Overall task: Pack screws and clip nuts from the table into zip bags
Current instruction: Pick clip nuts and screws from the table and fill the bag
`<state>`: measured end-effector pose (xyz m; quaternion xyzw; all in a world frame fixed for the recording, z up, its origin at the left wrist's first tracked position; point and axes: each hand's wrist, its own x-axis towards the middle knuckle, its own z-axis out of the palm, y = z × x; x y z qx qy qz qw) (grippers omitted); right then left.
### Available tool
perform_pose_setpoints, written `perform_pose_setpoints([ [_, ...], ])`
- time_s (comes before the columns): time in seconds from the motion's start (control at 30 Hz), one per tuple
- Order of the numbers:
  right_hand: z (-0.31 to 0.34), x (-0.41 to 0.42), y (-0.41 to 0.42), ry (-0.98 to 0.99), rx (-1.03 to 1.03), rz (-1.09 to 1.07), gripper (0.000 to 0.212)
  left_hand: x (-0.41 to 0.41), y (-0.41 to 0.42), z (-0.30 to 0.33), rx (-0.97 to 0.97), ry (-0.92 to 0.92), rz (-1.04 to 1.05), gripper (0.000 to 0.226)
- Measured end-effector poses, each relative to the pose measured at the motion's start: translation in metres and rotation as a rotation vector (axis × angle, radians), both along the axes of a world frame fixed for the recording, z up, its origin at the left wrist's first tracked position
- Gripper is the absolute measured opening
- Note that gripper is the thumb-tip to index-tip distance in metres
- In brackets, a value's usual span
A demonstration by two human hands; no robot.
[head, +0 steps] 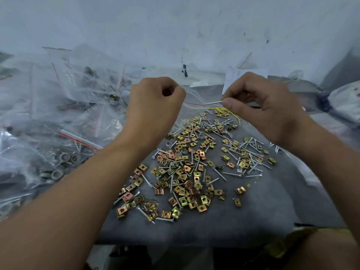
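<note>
Several brass-coloured clip nuts (pixel 183 182) and silver screws (pixel 231 174) lie scattered over the grey table top (pixel 263 207). My right hand (pixel 261 106) is raised above the far end of the pile and pinches a silver screw (pixel 214 103) between thumb and forefinger, its tip pointing left. My left hand (pixel 153 106) hovers opposite it in a curled fist; whether it holds anything inside is hidden. An empty clear zip bag with a red strip (pixel 194 100) lies on the table between and behind the hands.
A heap of clear zip bags (pixel 58 106), some filled with washers and screws, covers the left side. Yellow-green wire (pixel 228 112) lies by the pile's far edge. White paper (pixel 243 75) and a patterned cloth (pixel 344 102) sit at the back right. A stained wall stands behind.
</note>
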<state>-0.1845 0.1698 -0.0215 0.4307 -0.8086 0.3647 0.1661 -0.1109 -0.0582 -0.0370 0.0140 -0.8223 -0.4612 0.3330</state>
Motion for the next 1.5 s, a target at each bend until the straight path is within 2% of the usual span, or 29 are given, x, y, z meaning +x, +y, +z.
perform_pose_setpoints([
  [0.27, 0.001, 0.012, -0.025, 0.162, 0.115, -0.075, 0.012, 0.004, 0.011, 0.001, -0.044, -0.007, -0.076, 0.021],
  [0.4, -0.004, 0.01, -0.039, 0.217, 0.09, -0.134, 0.015, -0.001, 0.009, -0.003, -0.048, 0.0, -0.09, 0.022],
  [0.47, -0.005, 0.008, -0.039, 0.162, -0.003, -0.155, 0.018, -0.004, 0.006, -0.005, 0.04, -0.014, -0.097, 0.022],
  [0.53, -0.005, 0.005, -0.032, 0.143, -0.036, -0.178, 0.021, -0.01, -0.001, -0.007, 0.277, -0.04, -0.109, 0.022],
  [0.6, -0.007, -0.002, -0.023, 0.191, 0.095, -0.199, 0.019, -0.014, -0.01, -0.005, 0.455, -0.035, -0.063, 0.023],
  [0.73, -0.02, -0.011, -0.015, 0.071, 0.459, -0.017, 0.007, -0.014, -0.026, -0.001, 0.432, 0.045, -0.029, 0.024],
  [0.8, -0.03, -0.016, -0.017, 0.032, 0.561, 0.022, 0.009, -0.014, -0.029, -0.003, 0.407, 0.028, -0.041, 0.024],
  [0.9, -0.042, -0.024, -0.022, 0.022, 0.683, 0.004, 0.013, -0.015, -0.035, -0.003, 0.42, 0.033, -0.036, 0.024],
  [1.0, -0.048, -0.029, -0.023, -0.007, 0.701, 0.002, 0.013, -0.018, -0.041, -0.001, 0.487, 0.02, -0.045, 0.024],
  [1.13, -0.051, -0.033, -0.027, 0.08, 0.761, -0.03, 0.007, -0.022, -0.05, -0.005, 0.513, -0.03, 0.007, 0.022],
  [1.2, -0.052, -0.032, -0.027, 0.027, 0.718, -0.01, 0.006, -0.021, -0.052, -0.006, 0.494, -0.034, 0.016, 0.022],
  [1.37, -0.042, -0.034, -0.008, -0.305, 0.26, -0.085, 0.003, -0.021, -0.051, -0.007, 0.479, -0.026, -0.005, 0.022],
  [1.5, -0.04, -0.036, 0.006, -0.491, 0.076, -0.104, 0.009, -0.023, -0.047, -0.008, 0.507, -0.058, -0.024, 0.022],
])
